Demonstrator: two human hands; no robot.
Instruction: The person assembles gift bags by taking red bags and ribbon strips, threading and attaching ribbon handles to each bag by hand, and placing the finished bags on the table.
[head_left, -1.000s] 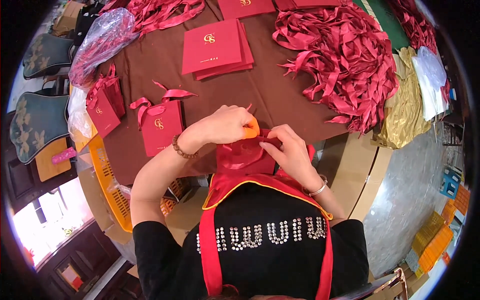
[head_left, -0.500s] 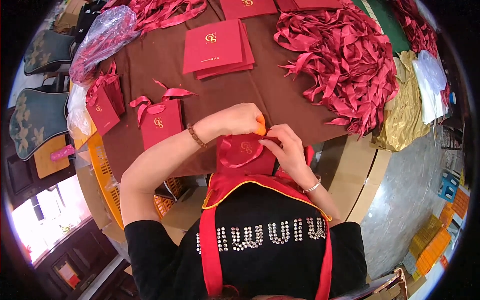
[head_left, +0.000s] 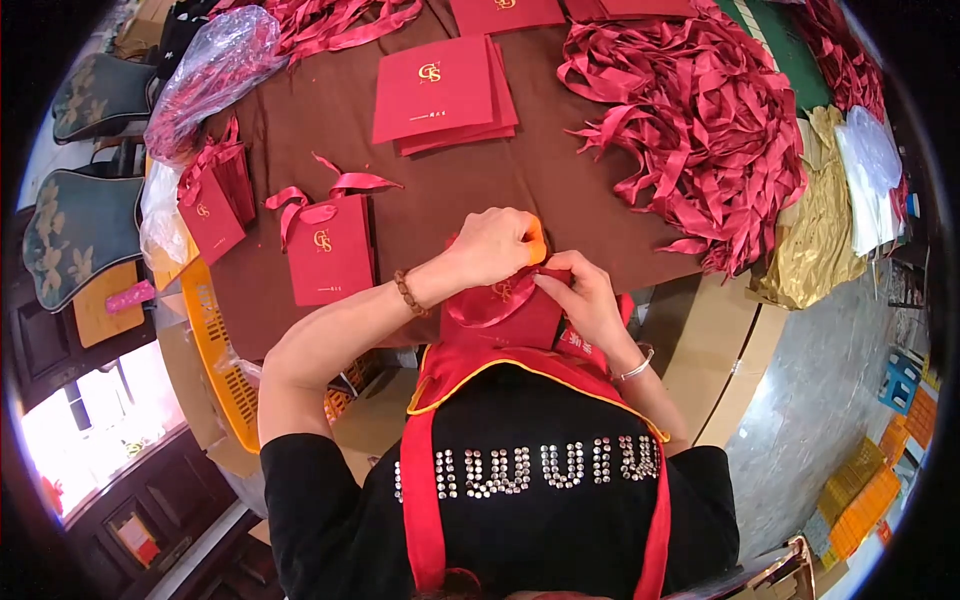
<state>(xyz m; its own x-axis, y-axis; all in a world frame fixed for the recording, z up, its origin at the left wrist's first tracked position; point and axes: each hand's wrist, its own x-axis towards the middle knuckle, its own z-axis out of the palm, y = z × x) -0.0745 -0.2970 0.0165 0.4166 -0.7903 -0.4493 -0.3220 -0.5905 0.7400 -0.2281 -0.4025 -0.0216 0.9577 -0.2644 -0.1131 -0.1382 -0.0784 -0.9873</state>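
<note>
A small red paper gift bag point(head_left: 515, 328) with gold print is held upright at the table's near edge, against my red apron. A loop of red ribbon point(head_left: 478, 318) hangs across its front. My left hand point(head_left: 492, 245) is closed above the bag's top edge, with an orange cover on a finger; what lies in its grip is hidden. Beside it, my right hand point(head_left: 587, 300) pinches the bag's top corner, thumb and fingertips together. Left of my hands, another red bag point(head_left: 332, 262) with ribbon handles lies on the brown cloth.
A large heap of red ribbons point(head_left: 690, 140) covers the table's right side. Flat red bags point(head_left: 440, 90) are stacked ahead. More bags point(head_left: 213, 212) and a clear plastic sack point(head_left: 215, 85) sit at left. Orange crate point(head_left: 222, 375) and cardboard boxes point(head_left: 735, 345) flank me below.
The whole view has shifted slightly, so the table things sit a little farther right. Both hands stay at the bag's top, nearly unchanged in grip.
</note>
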